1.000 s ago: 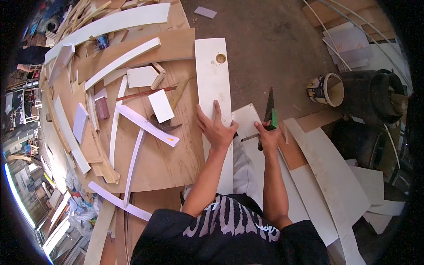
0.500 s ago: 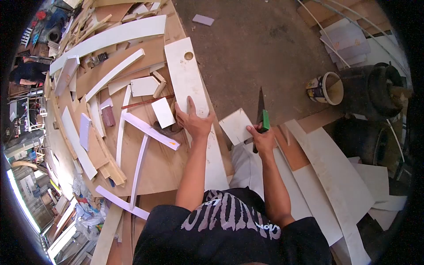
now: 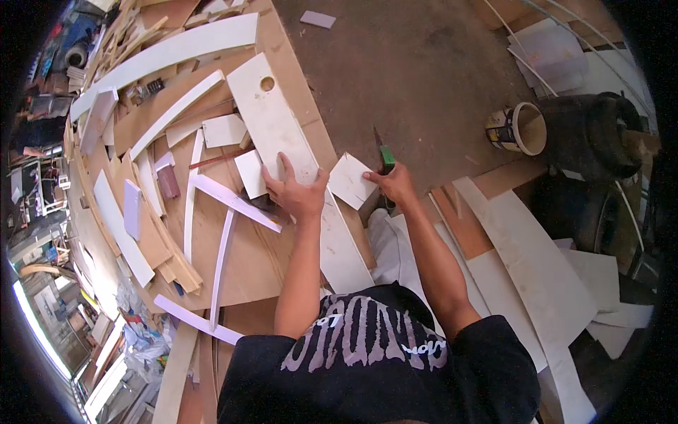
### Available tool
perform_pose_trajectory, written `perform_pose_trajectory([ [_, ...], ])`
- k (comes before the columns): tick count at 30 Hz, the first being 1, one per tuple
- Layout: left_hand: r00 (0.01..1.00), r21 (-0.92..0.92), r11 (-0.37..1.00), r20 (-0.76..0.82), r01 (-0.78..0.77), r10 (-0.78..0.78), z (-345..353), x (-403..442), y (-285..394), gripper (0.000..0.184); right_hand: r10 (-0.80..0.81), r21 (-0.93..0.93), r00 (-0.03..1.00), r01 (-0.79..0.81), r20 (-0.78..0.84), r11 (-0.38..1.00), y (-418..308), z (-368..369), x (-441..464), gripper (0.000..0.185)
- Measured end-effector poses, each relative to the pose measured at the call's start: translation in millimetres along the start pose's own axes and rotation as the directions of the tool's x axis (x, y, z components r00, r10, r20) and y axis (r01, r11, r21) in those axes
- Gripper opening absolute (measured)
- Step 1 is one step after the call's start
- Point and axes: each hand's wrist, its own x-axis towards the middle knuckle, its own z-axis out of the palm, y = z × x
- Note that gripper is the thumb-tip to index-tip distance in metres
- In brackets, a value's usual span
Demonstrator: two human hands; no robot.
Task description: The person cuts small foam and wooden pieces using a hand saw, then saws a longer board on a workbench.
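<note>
My left hand (image 3: 299, 193) lies with fingers spread on a long white board (image 3: 286, 134) that has a round hole near its far end. Under that hand's left side sits a small white block (image 3: 250, 174). My right hand (image 3: 397, 186) is closed around a saw with a green handle (image 3: 387, 160), its narrow dark blade pointing away from me. The thumb of this hand touches a square white board piece (image 3: 353, 179), which lies tilted beside the long board. How the other fingers meet that piece is hidden.
Pale purple strips (image 3: 236, 203) and curved white pieces (image 3: 169, 53) cover the workbench (image 3: 261, 247) on the left. A bucket (image 3: 528, 129) stands by a black drum (image 3: 590, 138) at right. Large white sheets (image 3: 537, 261) lean near my right side.
The long board's far end has swung left. My right hand has moved away from me and left with the saw, and the square piece has shifted the same way, closer to the long board.
</note>
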Motion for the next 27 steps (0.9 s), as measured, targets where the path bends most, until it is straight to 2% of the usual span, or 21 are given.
perform_pose_trajectory([
  [1, 1.0, 0.004, 1.0, -0.001, 0.012, -0.012, 2, -3, 0, 0.1, 0.003, 0.025, 0.999, -0.005, 0.053, 1.0, -2, 3, 2, 0.05],
  [4, 0.994, 0.006, 0.995, -0.038, -0.099, 0.1, 18, -10, 7, 0.092, -0.045, 0.005, 0.998, 0.045, 0.044, 0.999, -9, 4, -5, 0.048],
  [5, 0.995, 0.004, 0.996, -0.035, -0.094, 0.094, 24, -12, 10, 0.092, -0.043, -0.001, 0.998, 0.043, 0.045, 0.999, -8, 5, -5, 0.048],
  [7, 0.991, -0.093, 0.988, -0.066, -0.124, 0.118, 35, -14, 14, 0.091, 0.051, 0.052, 0.998, -0.054, 0.042, 0.997, 1, 8, -5, 0.047],
  [11, 0.989, -0.101, 0.984, -0.052, -0.144, 0.14, 37, -12, 15, 0.093, 0.049, 0.188, 0.998, -0.042, -0.037, 0.981, 15, 9, -10, 0.038],
  [14, 0.975, -0.07, 0.974, -0.069, -0.217, 0.212, 41, -12, 11, 0.094, 0.068, 0.155, 0.995, -0.057, -0.07, 0.986, 15, 5, -13, 0.039],
  [15, 0.974, -0.068, 0.973, -0.065, -0.222, 0.218, 37, -11, 13, 0.094, 0.081, 0.132, 0.996, -0.075, -0.035, 0.988, 10, 4, -13, 0.038],
  [17, 0.972, 0.014, 0.972, 0.008, -0.235, 0.235, 29, -11, 14, 0.094, 0.101, 0.114, 0.995, -0.101, 0.002, 0.988, 6, 5, -9, 0.038],
  [18, 0.971, 0.019, 0.971, 0.014, -0.237, 0.237, 26, -11, 16, 0.094, 0.051, 0.081, 0.999, -0.051, -0.003, 0.995, 8, 8, -4, 0.043],
  [19, 0.969, 0.052, 0.968, 0.016, -0.247, 0.246, 22, -11, 19, 0.088, 0.003, 0.049, 1.0, -0.002, -0.004, 0.999, 10, 12, -2, 0.051],
  [22, 0.952, 0.083, 0.949, -0.018, -0.303, 0.306, 23, 2, 17, 0.077, -0.038, 0.002, 0.999, 0.038, -0.004, 0.999, 10, 12, -4, 0.052],
  [26, 0.914, 0.036, 0.918, -0.09, -0.395, 0.396, 46, 15, 16, 0.067, -0.01, 0.037, 1.0, 0.009, 0.02, 0.999, 6, 10, -4, 0.053],
  [27, 0.916, 0.034, 0.92, -0.086, -0.391, 0.392, 46, 17, 17, 0.067, 0.042, 0.037, 0.999, -0.042, 0.013, 0.998, 7, 11, -3, 0.053],
])
